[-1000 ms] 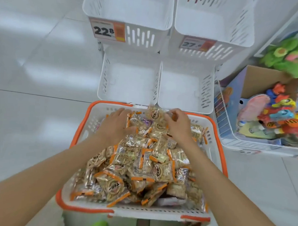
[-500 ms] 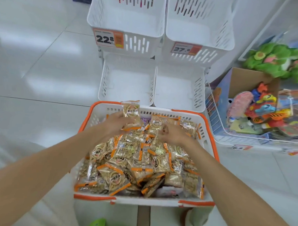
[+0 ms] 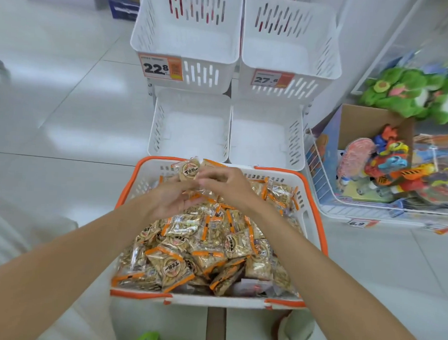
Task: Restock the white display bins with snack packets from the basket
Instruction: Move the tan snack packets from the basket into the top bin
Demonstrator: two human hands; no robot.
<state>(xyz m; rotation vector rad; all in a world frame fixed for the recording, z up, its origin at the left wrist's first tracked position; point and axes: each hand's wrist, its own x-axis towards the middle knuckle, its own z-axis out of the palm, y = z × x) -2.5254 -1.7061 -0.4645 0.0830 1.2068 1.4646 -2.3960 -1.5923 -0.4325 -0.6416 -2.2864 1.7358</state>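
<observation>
At centre frame, my left hand (image 3: 172, 201) is pinching a snack packet (image 3: 189, 169) over the far rim of the basket (image 3: 146, 184), just below the white display bins (image 3: 191, 127). My right hand (image 3: 227, 185) is curling its grip alongside, and I cannot tell whether it is holding anything.

Snack packets (image 3: 209, 249), under the fingers (image 3: 212, 178) and nearer than them: clear film over golden-tan contents, orange bands at the edges, round cream badge with dark characters. We note the same print on the one at the fingertips.

Basket (image 3: 225, 301) around them: white slotted walls, orange rim.

Display bins (image 3: 191, 132), just beyond the fingertips: plain white, vertical slot pattern in the walls.

Price tags (image 3: 160, 66), farther beyond: white, black digits, orange panel.

Right of the fingers we log:
- a brown cardboard box (image 3: 361, 124) with a purple-blue printed side
- toys (image 3: 392, 164) in red, orange, blue and yellow
- green plush (image 3: 401, 92) with pink and white patches

Floor (image 3: 66, 111), left of the fingers: glossy white tile, thin grey joints.
</observation>
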